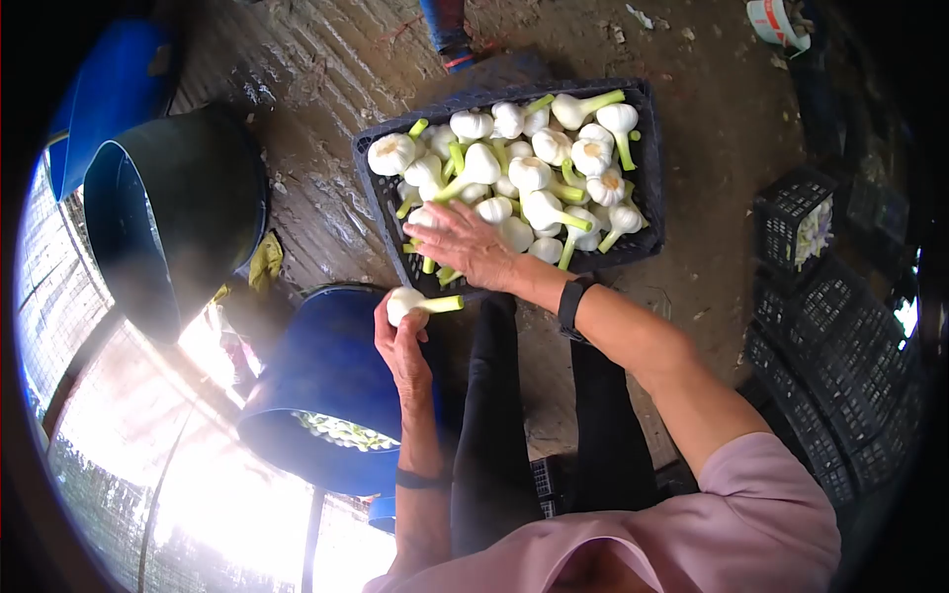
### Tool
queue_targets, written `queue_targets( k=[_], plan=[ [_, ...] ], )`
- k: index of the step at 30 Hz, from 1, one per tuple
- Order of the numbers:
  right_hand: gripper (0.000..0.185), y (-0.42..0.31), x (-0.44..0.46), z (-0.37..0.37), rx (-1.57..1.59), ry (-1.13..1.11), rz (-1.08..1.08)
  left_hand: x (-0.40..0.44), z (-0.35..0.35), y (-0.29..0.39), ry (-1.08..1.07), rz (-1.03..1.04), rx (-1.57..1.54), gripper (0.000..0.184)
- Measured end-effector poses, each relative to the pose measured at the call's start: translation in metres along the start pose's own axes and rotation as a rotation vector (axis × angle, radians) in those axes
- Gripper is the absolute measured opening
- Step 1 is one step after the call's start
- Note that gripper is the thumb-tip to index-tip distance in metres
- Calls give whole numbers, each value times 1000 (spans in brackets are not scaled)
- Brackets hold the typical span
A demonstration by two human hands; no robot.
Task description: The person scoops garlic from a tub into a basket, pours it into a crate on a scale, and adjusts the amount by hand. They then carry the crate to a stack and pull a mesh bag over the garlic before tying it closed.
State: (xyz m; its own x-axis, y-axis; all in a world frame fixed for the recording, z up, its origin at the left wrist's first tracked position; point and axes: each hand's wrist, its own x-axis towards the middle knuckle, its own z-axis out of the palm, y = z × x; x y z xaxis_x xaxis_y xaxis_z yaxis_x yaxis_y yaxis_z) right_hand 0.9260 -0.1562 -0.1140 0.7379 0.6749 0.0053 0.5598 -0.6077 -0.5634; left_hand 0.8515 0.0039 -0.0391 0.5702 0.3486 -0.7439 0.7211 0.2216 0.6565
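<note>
My left hand (pixel 403 351) is closed around a garlic bulb (pixel 403 302), whose cut green stem points right. This bulb is just outside the near left corner of a black plastic crate (pixel 654 158). Inside the crate lie many white garlic bulbs (pixel 530 174) with short trimmed stems, facing various ways. My right hand (pixel 470 247) reaches over the crate's near side, its fingers stretched out across the bulbs at the left. One bulb (pixel 423 216) sits at those fingertips, partly covered; no firm grip on it shows.
To my left stands a blue barrel (pixel 326 356) with pale green pieces inside. A dark barrel (pixel 198 198) and another blue container (pixel 114 89) are farther left. Black crates (pixel 840 346) stand at right, one smaller crate (pixel 791 212) beyond them. The floor (pixel 306 59) looks wet and dirty.
</note>
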Motion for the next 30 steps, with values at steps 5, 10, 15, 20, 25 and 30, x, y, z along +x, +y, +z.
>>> queue_targets(
  k=[5, 10, 15, 20, 25, 30],
  plan=[
    [37, 28, 9, -10, 670, -71, 19, 25, 23, 11, -130, 135, 157, 39],
    [37, 43, -9, -114, 1525, 375, 853, 31, 70, 15, -331, 577, 734, 54],
    [28, 47, -69, -148, 1437, 544, 989, 32, 92, -18, -314, 806, 1089, 60],
    [27, 34, -114, -158, 1315, 619, 1119, 38, 86, -16, -322, 882, 1030, 57],
    [27, 15, -129, -161, 1340, 708, 1190, 28, 99, 30, -390, 908, 888, 39],
    [19, 2, -134, -154, 1390, 687, 1273, 54, 133, 61, -200, 587, 654, 15]
  ],
)
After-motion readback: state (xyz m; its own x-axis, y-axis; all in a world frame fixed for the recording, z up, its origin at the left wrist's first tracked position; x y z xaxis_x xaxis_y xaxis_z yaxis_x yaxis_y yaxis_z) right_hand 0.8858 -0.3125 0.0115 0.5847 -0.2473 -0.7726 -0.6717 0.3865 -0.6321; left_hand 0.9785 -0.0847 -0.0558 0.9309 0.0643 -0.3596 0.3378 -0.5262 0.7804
